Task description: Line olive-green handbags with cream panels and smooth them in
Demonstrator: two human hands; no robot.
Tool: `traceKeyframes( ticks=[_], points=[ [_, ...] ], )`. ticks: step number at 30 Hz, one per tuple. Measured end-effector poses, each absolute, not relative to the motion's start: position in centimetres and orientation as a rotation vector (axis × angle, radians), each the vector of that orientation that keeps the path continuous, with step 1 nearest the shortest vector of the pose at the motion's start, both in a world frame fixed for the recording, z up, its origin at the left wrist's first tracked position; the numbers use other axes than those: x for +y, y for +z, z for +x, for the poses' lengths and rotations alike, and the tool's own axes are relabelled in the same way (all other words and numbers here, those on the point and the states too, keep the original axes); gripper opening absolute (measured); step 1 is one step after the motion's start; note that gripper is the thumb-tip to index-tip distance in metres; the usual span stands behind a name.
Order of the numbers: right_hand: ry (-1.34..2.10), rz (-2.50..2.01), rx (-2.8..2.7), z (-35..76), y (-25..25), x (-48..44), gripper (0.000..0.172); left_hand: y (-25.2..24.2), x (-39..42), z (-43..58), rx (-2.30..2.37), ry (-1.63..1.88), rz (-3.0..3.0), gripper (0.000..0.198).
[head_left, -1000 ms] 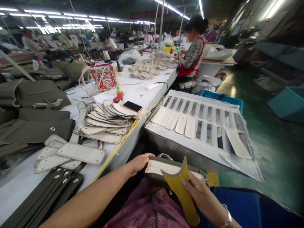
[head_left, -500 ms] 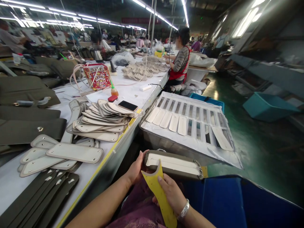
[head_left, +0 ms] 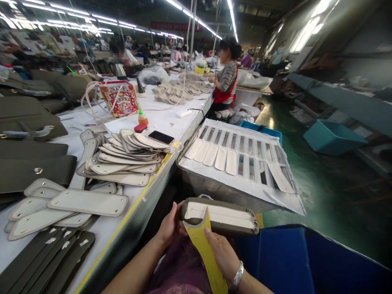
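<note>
Just off the yellow-striped right edge of the bench (head_left: 165,122), the left hand (head_left: 170,225), thumb raised, meets the left end of the olive piece (head_left: 226,214), its grip too hidden to tell; the right hand (head_left: 225,254), thumb on top, pinches the yellow template (head_left: 200,244), whose notched tip overlaps the olive piece

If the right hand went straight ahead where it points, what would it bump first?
Probably the olive piece: the right hand points toward it, and its yellow tool overlaps it in view. I can't tell whether they touch.
</note>
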State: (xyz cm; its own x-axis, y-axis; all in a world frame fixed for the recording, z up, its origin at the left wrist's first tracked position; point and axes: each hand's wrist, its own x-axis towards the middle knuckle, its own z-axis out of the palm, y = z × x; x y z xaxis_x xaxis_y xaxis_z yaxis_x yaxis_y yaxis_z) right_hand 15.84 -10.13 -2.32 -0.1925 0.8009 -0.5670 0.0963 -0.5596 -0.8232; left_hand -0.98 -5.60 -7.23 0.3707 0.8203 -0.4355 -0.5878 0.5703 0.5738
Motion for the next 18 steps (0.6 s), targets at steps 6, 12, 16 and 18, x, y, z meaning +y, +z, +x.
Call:
traceKeyframes(
  ticks=[6, 12, 16, 18],
  points=[
    [1.83, -1.557, -1.017, 15.9, -2.7, -10.3, 0.053, -4.5, -5.8, -1.1, 0.608, 0.891, 0.289, 0.055],
    [1.832, -1.513, -0.903, 15.3, -2.9, -9.8, 0.048, -5.4, -5.2, 1.7, 0.596, 1.107, 0.292, 0.056],
    [1.863, -1.494, -0.862, 14.4, -2.9, -9.7, 0.048, -6.6, -5.2, 1.9, 0.591, 1.13, 0.26, 0.064],
    [1.965, -1.435, -0.833, 13.8, -2.8, -9.8, 0.048, -7.2, -5.3, 1.8, 0.602, 1.124, 0.241, 0.069]
  ],
)
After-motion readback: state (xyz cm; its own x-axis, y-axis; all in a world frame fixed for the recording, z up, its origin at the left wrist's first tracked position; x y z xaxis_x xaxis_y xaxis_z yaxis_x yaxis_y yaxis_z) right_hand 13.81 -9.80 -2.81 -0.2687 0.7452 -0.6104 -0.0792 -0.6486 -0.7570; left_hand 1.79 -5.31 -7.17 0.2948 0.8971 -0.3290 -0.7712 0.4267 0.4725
